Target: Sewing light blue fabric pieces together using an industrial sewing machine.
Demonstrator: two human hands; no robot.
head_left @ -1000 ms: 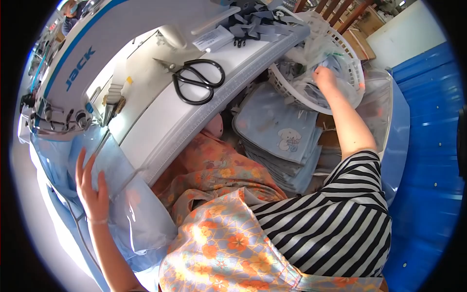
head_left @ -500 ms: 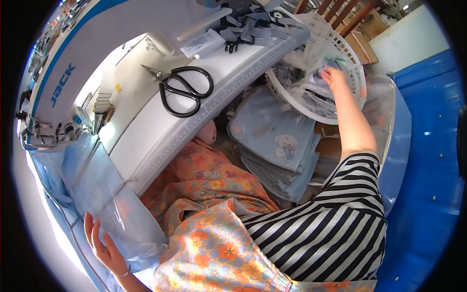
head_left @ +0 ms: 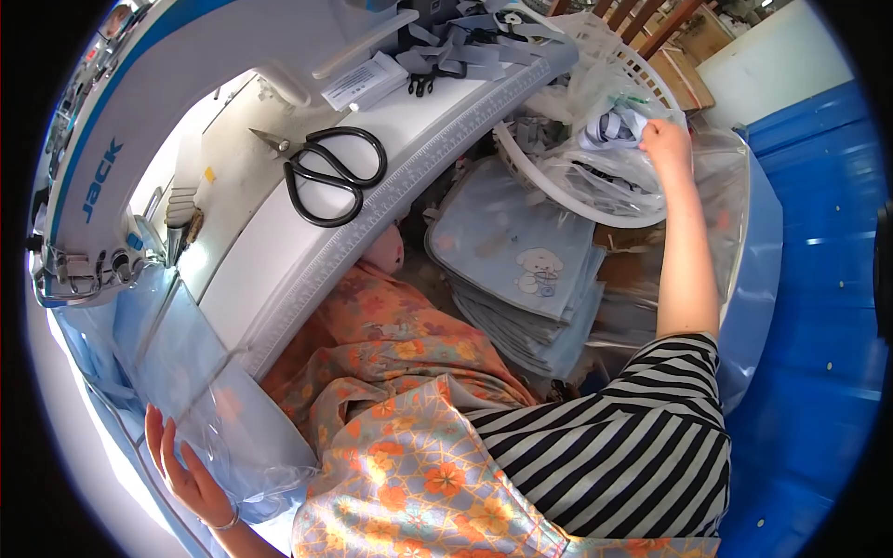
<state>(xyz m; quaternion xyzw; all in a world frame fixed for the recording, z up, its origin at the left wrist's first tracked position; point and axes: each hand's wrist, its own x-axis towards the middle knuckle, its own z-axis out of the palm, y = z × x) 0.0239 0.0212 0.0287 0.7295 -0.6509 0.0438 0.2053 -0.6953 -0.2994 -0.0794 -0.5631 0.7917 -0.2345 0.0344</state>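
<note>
My right hand (head_left: 668,149) is closed at the right side of a white plastic basket (head_left: 642,221). Clear plastic bagging (head_left: 609,88) and a looped bundle of pale grey strap (head_left: 609,128) lie against its fingers; which of them it grips is hidden. At lower left, my left hand (head_left: 191,474) is open, fingers apart, beside light blue material under clear plastic (head_left: 237,418). Nothing shows in it. Black-handled scissors (head_left: 335,177) lie on the sewing table (head_left: 270,251). Below the basket sits a stack of light blue fabric pieces (head_left: 521,242), the top one bearing a white animal picture.
A white and blue sewing machine (head_left: 121,139) arches over the table's left. Grey strap pieces and black buckles (head_left: 456,51) heap at the far end, near a small white packet (head_left: 366,82). A ruler strip (head_left: 409,167) follows the table edge. Blue sheeting (head_left: 819,279) covers the right side.
My right hand has shifted right within the basket and its fingers have closed into a fist. The pale strap bundle shows more plainly. My left hand has barely moved.
</note>
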